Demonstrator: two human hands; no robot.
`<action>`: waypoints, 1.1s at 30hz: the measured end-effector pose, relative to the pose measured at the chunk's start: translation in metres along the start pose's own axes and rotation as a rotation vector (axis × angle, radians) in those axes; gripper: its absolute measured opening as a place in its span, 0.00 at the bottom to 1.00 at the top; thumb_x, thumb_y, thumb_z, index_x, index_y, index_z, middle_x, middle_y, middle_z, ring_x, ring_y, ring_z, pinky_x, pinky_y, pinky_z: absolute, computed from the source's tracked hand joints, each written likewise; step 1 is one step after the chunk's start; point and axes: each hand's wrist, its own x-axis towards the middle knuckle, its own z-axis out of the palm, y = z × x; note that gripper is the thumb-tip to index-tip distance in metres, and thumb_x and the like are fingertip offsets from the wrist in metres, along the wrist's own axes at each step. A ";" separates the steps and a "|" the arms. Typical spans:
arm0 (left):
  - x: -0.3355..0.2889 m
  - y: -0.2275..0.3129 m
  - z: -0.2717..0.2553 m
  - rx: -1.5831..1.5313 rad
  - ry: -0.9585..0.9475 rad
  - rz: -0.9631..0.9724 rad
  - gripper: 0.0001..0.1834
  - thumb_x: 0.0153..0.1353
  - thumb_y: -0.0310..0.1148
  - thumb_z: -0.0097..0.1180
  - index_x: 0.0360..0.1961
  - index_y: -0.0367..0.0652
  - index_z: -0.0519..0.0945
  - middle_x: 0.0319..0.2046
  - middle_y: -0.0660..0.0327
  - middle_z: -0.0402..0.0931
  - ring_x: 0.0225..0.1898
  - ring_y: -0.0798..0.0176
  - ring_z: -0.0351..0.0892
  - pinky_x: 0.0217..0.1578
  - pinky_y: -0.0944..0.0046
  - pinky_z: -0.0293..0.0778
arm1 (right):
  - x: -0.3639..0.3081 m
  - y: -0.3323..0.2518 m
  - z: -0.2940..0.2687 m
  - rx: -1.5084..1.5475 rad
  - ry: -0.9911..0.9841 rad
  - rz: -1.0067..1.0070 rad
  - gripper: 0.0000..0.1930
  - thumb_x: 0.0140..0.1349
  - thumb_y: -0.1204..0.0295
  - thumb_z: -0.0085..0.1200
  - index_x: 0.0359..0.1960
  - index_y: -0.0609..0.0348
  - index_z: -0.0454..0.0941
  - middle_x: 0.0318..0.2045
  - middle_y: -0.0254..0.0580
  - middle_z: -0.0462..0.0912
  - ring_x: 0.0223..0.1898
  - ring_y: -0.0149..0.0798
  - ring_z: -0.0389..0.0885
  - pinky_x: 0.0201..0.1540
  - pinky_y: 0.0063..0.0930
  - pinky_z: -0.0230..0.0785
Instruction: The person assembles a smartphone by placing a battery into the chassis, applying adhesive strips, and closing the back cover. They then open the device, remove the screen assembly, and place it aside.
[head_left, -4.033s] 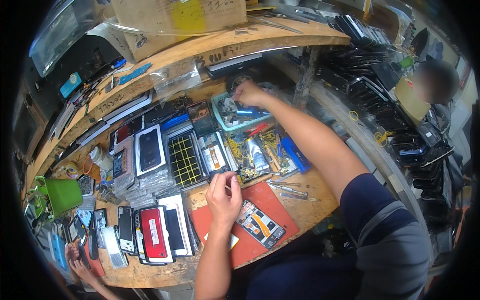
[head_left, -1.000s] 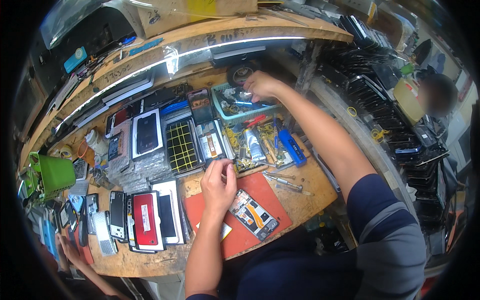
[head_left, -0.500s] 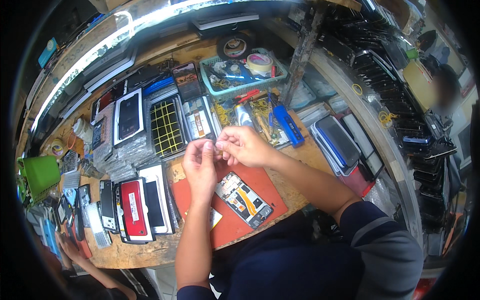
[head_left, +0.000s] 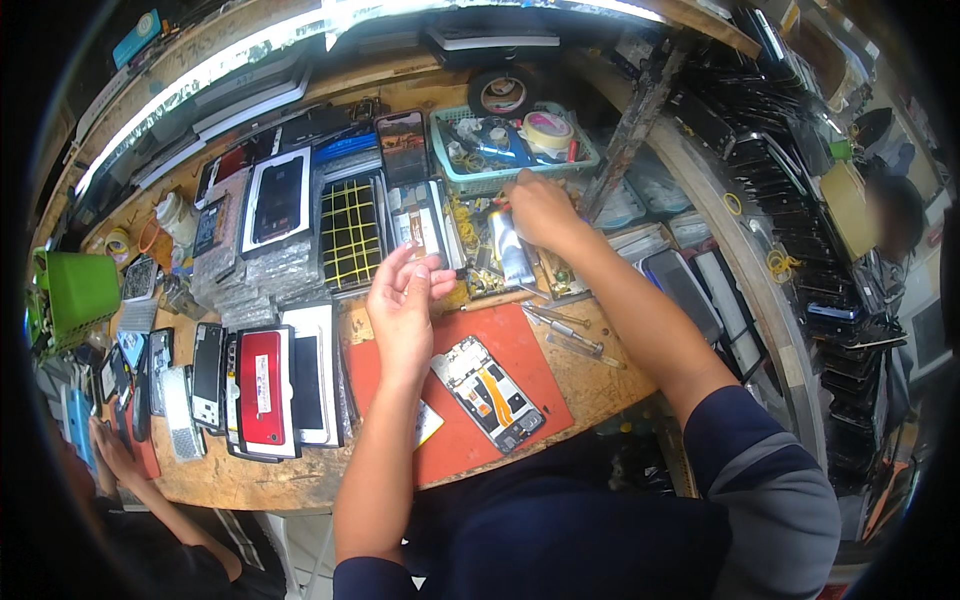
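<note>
My left hand is raised over the far left part of an orange-red mat. Its thumb and fingertips come together in a pinch; whatever is between them is too small to make out. Further off, my right hand reaches to the parts tray by the basket, next to a silvery tube. Its fingertips are hidden behind the hand. An opened phone with orange flex cables lies on the mat. A white and yellow flat piece shows partly behind my left forearm.
Several screwdrivers lie right of the mat. A turquoise basket with tape rolls stands at the back. Phone stacks and a green bin fill the left. Another person's hand is at lower left.
My hands have parted. The right one has moved away and up to the parts tray, while the left stays over the mat. Screwdrivers beneath the right arm have come into view.
</note>
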 end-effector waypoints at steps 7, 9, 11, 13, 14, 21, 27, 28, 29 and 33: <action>0.000 0.004 0.002 -0.042 0.015 -0.059 0.15 0.79 0.28 0.59 0.60 0.31 0.75 0.48 0.49 0.86 0.44 0.60 0.92 0.46 0.67 0.89 | -0.007 0.001 -0.010 0.115 -0.065 -0.145 0.11 0.59 0.76 0.67 0.43 0.61 0.84 0.47 0.54 0.83 0.57 0.59 0.82 0.60 0.53 0.74; -0.001 0.005 0.001 -0.037 0.028 -0.084 0.13 0.79 0.29 0.60 0.57 0.32 0.77 0.46 0.50 0.87 0.43 0.60 0.92 0.45 0.67 0.90 | -0.009 -0.002 -0.015 0.096 0.023 -0.195 0.12 0.60 0.77 0.65 0.45 0.62 0.83 0.46 0.55 0.83 0.55 0.61 0.82 0.57 0.53 0.75; -0.001 0.006 0.000 -0.046 0.040 -0.094 0.11 0.79 0.30 0.60 0.54 0.33 0.78 0.45 0.51 0.87 0.43 0.60 0.92 0.44 0.66 0.90 | -0.012 -0.006 -0.022 0.206 0.080 -0.174 0.13 0.61 0.78 0.63 0.48 0.62 0.80 0.45 0.55 0.83 0.52 0.61 0.84 0.55 0.51 0.76; -0.001 0.006 -0.001 -0.009 0.048 -0.097 0.10 0.80 0.30 0.59 0.53 0.33 0.78 0.44 0.53 0.87 0.42 0.61 0.91 0.40 0.67 0.88 | -0.016 -0.014 -0.033 0.450 0.093 -0.077 0.16 0.64 0.78 0.62 0.53 0.62 0.77 0.44 0.55 0.84 0.49 0.59 0.85 0.54 0.47 0.77; -0.001 0.006 -0.001 0.000 0.055 -0.101 0.10 0.80 0.30 0.58 0.53 0.33 0.78 0.43 0.53 0.87 0.41 0.62 0.91 0.39 0.68 0.87 | -0.021 -0.021 -0.038 0.560 0.106 -0.040 0.16 0.65 0.77 0.60 0.54 0.63 0.75 0.43 0.56 0.85 0.48 0.60 0.86 0.53 0.48 0.77; -0.001 0.007 -0.005 -0.063 0.110 -0.114 0.08 0.78 0.29 0.62 0.51 0.37 0.81 0.40 0.60 0.84 0.39 0.68 0.86 0.39 0.72 0.83 | -0.091 -0.080 -0.034 1.219 -0.020 0.106 0.20 0.86 0.57 0.44 0.52 0.64 0.80 0.39 0.46 0.85 0.43 0.37 0.83 0.49 0.36 0.75; -0.007 0.012 -0.001 -0.060 0.118 -0.082 0.13 0.73 0.22 0.66 0.55 0.35 0.78 0.44 0.58 0.85 0.42 0.65 0.88 0.46 0.69 0.88 | -0.098 -0.084 -0.030 1.510 -0.338 0.180 0.21 0.86 0.57 0.45 0.47 0.65 0.81 0.34 0.37 0.82 0.39 0.29 0.78 0.46 0.31 0.73; -0.008 0.013 0.000 -0.077 0.100 -0.067 0.13 0.73 0.22 0.66 0.55 0.36 0.78 0.44 0.58 0.85 0.42 0.65 0.88 0.47 0.69 0.88 | -0.098 -0.085 -0.031 1.550 -0.386 0.212 0.20 0.86 0.58 0.46 0.48 0.64 0.81 0.33 0.35 0.80 0.37 0.27 0.75 0.43 0.29 0.70; -0.008 0.013 0.001 -0.065 0.117 -0.065 0.13 0.73 0.24 0.66 0.55 0.36 0.78 0.44 0.57 0.86 0.40 0.67 0.88 0.45 0.68 0.87 | -0.098 -0.085 -0.032 1.534 -0.311 0.163 0.19 0.85 0.59 0.46 0.48 0.63 0.81 0.31 0.32 0.78 0.35 0.25 0.73 0.40 0.27 0.68; -0.010 0.015 0.003 -0.081 0.081 -0.086 0.14 0.72 0.22 0.67 0.55 0.37 0.77 0.42 0.57 0.87 0.42 0.64 0.89 0.46 0.68 0.88 | -0.099 -0.086 -0.034 1.508 -0.236 0.133 0.16 0.85 0.60 0.47 0.54 0.59 0.82 0.22 0.22 0.67 0.24 0.18 0.62 0.26 0.19 0.53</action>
